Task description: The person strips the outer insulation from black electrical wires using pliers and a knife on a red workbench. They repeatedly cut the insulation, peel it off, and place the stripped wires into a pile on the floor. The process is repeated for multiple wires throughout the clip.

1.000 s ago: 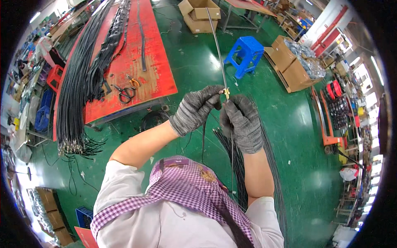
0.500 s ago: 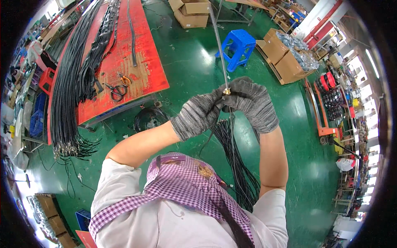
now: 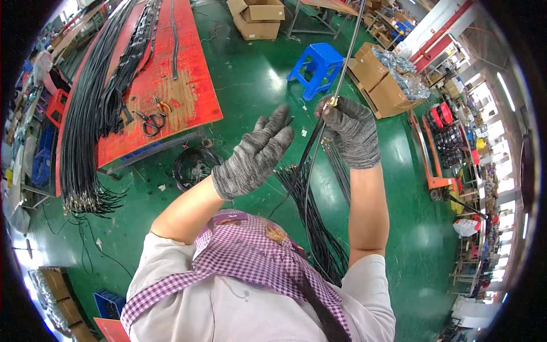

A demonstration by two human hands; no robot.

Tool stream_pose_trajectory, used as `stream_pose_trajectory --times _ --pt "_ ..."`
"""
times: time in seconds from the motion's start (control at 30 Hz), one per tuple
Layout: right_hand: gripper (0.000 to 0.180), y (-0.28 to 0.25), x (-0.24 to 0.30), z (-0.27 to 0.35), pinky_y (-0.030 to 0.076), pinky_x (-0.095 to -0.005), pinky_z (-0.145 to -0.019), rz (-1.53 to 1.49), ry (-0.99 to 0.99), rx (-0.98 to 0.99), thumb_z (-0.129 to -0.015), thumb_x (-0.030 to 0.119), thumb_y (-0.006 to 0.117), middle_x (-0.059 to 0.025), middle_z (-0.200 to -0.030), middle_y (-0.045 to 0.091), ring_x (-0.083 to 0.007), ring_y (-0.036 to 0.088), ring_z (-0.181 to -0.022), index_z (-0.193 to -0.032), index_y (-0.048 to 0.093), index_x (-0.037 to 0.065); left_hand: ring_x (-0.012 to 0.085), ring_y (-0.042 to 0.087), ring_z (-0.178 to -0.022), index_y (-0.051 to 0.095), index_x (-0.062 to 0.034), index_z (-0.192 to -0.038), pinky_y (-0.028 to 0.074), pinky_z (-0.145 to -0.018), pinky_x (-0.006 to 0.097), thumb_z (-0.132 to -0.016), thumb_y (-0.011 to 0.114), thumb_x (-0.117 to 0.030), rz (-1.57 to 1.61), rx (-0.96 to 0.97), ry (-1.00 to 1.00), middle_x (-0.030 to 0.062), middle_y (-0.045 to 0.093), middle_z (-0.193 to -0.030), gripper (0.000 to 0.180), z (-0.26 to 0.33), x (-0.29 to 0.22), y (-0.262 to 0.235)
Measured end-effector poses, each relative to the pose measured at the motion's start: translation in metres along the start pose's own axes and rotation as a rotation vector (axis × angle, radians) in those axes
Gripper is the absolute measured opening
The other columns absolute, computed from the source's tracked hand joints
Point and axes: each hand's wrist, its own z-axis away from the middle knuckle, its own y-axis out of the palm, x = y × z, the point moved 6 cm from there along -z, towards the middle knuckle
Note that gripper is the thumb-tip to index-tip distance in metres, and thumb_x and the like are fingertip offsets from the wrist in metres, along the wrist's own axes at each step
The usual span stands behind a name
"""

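Note:
My right hand (image 3: 352,130), in a grey knitted glove, is closed at chest height around a black cable (image 3: 313,149) near a brass-coloured fitting (image 3: 333,101). A thin grey rod-like line (image 3: 348,54) rises from that fitting to the top of the picture. Off to the left, my gloved left hand (image 3: 253,151) is apart from the cable, its fingers stretched out. A small dark tip shows by those fingertips; what it is cannot be made out. Below both hands hangs a bundle of black cables (image 3: 319,228), partly hidden by my purple checked apron (image 3: 245,251).
At the left, a red table (image 3: 194,85) carries long black cables (image 3: 85,125), black-handled scissors (image 3: 151,123) and orange-handled pliers (image 3: 163,106). A blue stool (image 3: 316,69), cardboard boxes (image 3: 393,85) and an orange pallet truck (image 3: 436,165) stand on the green floor. A coil (image 3: 194,165) lies beside the table.
My left hand has come away from the fitting, moving left, and its fingers have straightened. My right hand keeps hold by the fitting. The grey line now leans to the right.

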Motion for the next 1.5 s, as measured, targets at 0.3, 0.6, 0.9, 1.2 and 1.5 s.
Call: stream_pose_trajectory --times 0.3,0.6,0.9,1.2,1.5 --pt "0.028 -0.001 0.002 0.010 0.041 -0.0195 -0.048 -0.047 -0.061 0.025 -0.063 0.022 0.068 -0.0029 -0.069 0.058 -0.0083 0.052 -0.054 -0.081 0.059 0.003 0.0285 0.053 -0.061 0.050 0.0015 -0.099 0.042 -0.054 0.032 -0.079 0.046 -0.011 -0.301 -0.262 0.147 0.0192 0.053 -0.068 0.024 -0.016 -0.052 0.022" --pt "0.021 -0.005 0.014 0.028 0.040 -0.0194 -0.047 0.158 -0.173 0.027 -0.067 0.015 0.064 -0.0035 -0.066 0.058 -0.0079 0.051 -0.052 -0.082 0.059 0.001 0.0301 0.052 -0.055 0.046 0.0019 -0.089 0.042 -0.047 0.036 -0.073 0.048 -0.010 -0.767 -0.283 0.065 0.0148 0.052 -0.065 0.021 -0.008 -0.064 0.057" --pt "0.021 -0.010 0.017 0.040 0.039 -0.0194 -0.045 0.172 -0.153 0.142 -0.069 0.019 0.063 -0.0021 -0.065 0.057 -0.0075 0.050 -0.050 -0.080 0.060 0.002 0.0177 0.055 -0.069 0.052 0.0000 -0.089 0.043 -0.065 0.026 -0.082 0.044 -0.018 -0.104 -0.025 -0.109 0.0078 0.057 -0.075 0.021 -0.008 -0.028 0.058" --pt "0.026 0.024 -0.011 0.008 0.035 -0.0176 -0.047 -0.110 -0.149 0.367 -0.068 0.028 0.064 0.0002 -0.066 0.055 -0.0058 0.047 -0.053 -0.080 0.060 0.005 0.0047 0.038 -0.044 0.049 -0.0079 -0.089 0.031 -0.040 0.019 -0.085 0.042 -0.028 0.809 -0.206 -0.322 -0.0042 0.042 -0.055 0.022 0.013 -0.021 0.057" --pt "0.028 0.112 -0.078 -0.037 0.044 -0.0239 -0.065 -0.511 0.046 0.414 -0.068 0.016 0.064 -0.0034 -0.083 0.058 -0.0122 0.054 -0.074 -0.092 0.056 0.004 0.0024 0.035 -0.043 0.049 -0.0080 -0.091 0.029 -0.037 0.017 -0.084 0.042 -0.026 0.340 -0.607 -0.293 -0.0063 0.039 -0.053 0.021 0.030 0.051 -0.033"
